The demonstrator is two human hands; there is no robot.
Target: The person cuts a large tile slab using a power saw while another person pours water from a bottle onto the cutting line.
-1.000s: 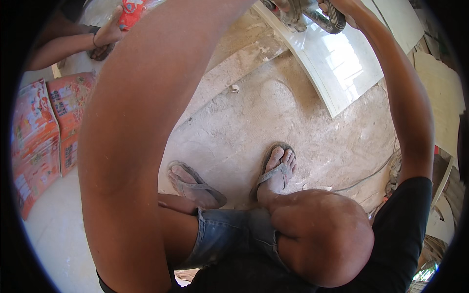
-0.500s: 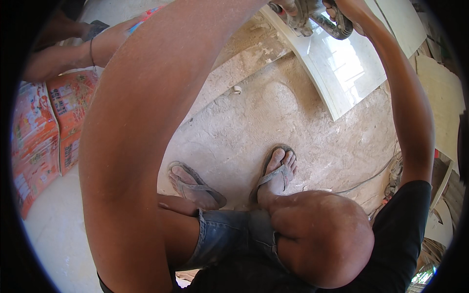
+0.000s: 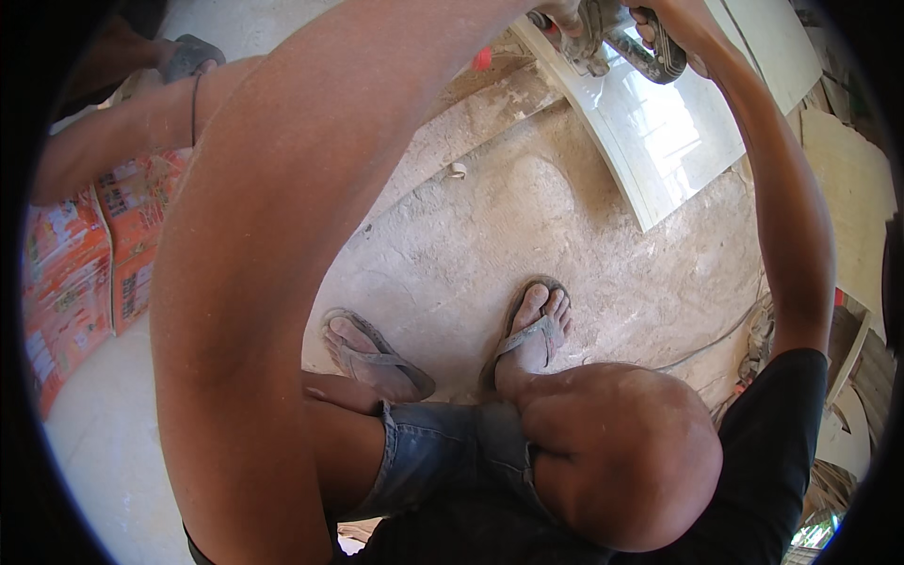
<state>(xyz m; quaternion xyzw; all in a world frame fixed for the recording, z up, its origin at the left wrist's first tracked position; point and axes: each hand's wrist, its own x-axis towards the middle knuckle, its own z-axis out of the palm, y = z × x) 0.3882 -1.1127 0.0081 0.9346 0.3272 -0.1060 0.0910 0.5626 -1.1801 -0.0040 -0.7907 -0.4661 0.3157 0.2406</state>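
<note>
At the top edge, my right hand [image 3: 680, 24] is wrapped around the black loop handle of a dusty grey power tool [image 3: 595, 42]. My left hand [image 3: 563, 13] grips the front of the same tool, though the frame cuts off part of it. Under the tool lies a glossy white slab [image 3: 650, 155] that reflects bright window light; its near corner sticks out over the dusty floor. The tool's working end cannot be made out.
Another person's arm [image 3: 122, 132] reaches in from the left, behind my left arm. Orange-red wrapped packages [image 3: 71, 282] stand below it. A dusty board [image 3: 471, 132] borders the slab. A cable [image 3: 716, 339] runs along the floor. Pale sheets [image 3: 847, 198] lie at right.
The other person's arm has moved further behind my left arm, and a small red thing now shows past my forearm. My hands and the tool have shifted slightly to the right.
</note>
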